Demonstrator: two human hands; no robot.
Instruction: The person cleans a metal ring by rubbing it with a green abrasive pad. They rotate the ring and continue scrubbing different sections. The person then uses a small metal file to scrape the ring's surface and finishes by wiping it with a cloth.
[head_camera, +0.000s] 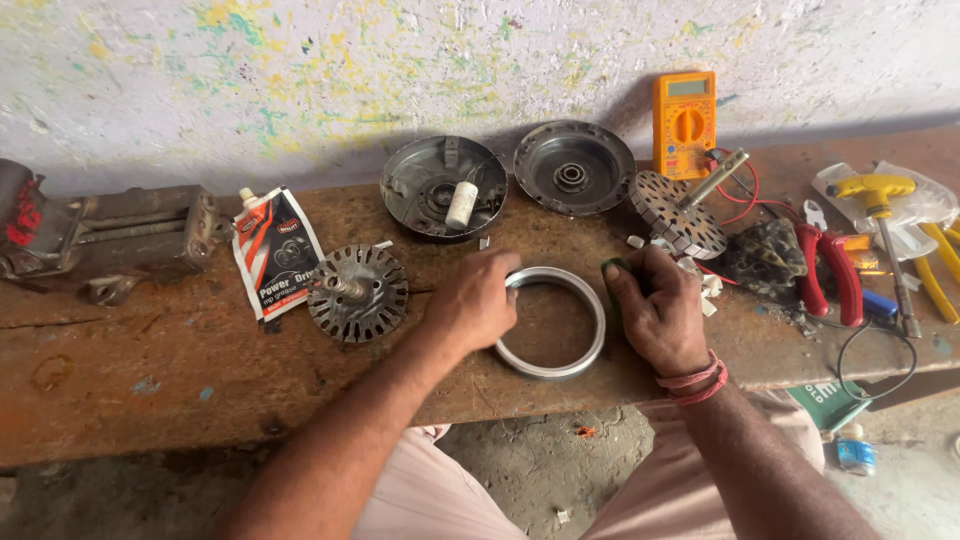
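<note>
Both forearms reach up from the bottom edge, over pale trousers, onto a rusty brown desk (150, 370) w/ a worn, pitted top. Left hand (478, 303) lies palm down on the left rim of a flat silver metal ring (552, 322), fingers curled loosely over the rim, knuckles up. Right hand (655, 310) sits just beside the ring's right edge, red thread band at the wrist; its fingers are bent down and pressed around a small dark green thing (612, 270), mostly hidden, so can't tell what it is. Ring lies flat at desk centre, between the two hands, smooth and shiny.

Left of the left hand: a round slotted steel disc w/ short shaft (357, 292), then a red-white-black grease sachet (276, 252). Far left, a grey rusted vise (100, 240).

Further back, near the paint-flecked wall: two round grey metal covers, left one (443, 187) holding a white cylinder (462, 204), right one (573, 167) w/ a bearing seat in the middle. Right of those, a second slotted core w/ shaft (680, 212), an orange multimeter (685, 124) leaning on the wall, red-handled pliers (825, 270), a yellow T-handle tool (880, 200).
</note>
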